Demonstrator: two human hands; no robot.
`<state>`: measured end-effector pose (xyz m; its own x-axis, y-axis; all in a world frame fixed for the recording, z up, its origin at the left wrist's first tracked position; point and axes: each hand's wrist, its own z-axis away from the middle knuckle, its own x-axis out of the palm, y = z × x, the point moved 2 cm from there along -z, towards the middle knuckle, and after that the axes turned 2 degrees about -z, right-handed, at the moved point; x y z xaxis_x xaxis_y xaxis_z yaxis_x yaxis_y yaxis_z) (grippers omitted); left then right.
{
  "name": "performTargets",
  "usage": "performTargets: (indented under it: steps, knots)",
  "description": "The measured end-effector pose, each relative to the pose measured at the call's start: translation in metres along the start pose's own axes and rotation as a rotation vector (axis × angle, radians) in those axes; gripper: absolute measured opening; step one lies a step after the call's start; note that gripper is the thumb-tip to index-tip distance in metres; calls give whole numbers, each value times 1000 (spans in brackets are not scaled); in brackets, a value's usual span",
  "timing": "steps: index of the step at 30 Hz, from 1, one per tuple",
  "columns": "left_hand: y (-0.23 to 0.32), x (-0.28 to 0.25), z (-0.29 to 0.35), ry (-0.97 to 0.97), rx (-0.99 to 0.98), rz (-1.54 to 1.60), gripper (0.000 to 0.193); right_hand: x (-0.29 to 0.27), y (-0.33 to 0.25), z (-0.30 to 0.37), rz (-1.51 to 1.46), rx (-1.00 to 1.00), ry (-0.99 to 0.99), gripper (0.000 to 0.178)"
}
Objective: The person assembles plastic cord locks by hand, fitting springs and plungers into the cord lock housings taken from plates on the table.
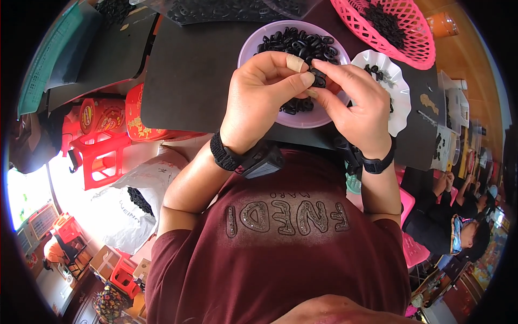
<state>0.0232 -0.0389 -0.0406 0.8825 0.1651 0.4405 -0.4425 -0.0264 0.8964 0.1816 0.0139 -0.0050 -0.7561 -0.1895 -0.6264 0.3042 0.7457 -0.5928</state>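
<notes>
Over a pale purple bowl (249, 46) heaped with small black looped parts (294, 40), both my hands meet at the fingertips. Between them is one small black ring-like part (318, 80). My left hand (256, 92) pinches it from the left with thumb and forefinger; a beige tape wrap (295, 63) circles one of that hand's fingers. From the right, my right hand (359, 94) grips the same part with thumb and fingertips. Its finer shape is partly hidden by my fingers. To the right of the bowl lies a white wavy-rimmed plate (400, 110) holding a few black pieces, partly behind my right hand.
A pink lattice basket (423, 46) with black pieces stands at the far right. A clear bin (183, 19) of black parts is at the back. Left are a green basket (40, 75), red stools (100, 156) and a white sack (127, 216). Other people (448, 232) sit at right.
</notes>
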Motion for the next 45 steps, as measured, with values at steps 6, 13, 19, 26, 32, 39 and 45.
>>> performTargets:
  steps: [6,13,19,26,32,39,45]
  knots:
    - [4,1,1,-11,6,-50,15,-1,2,1,16,-108,3,41]
    - [5,1,0,-10,25,-71,13,1,1,5,32,-90,69,41]
    - [6,3,2,-3,55,-11,13,3,0,6,64,-100,124,45]
    - [6,2,3,-3,38,-22,12,5,0,9,88,-100,105,43]
    - [4,1,5,1,45,-77,12,5,-2,10,66,-113,90,39]
    - [6,1,5,-11,44,-121,12,5,-1,10,50,-148,90,38]
    - [3,1,5,-10,36,-137,12,6,5,13,74,-189,99,36]
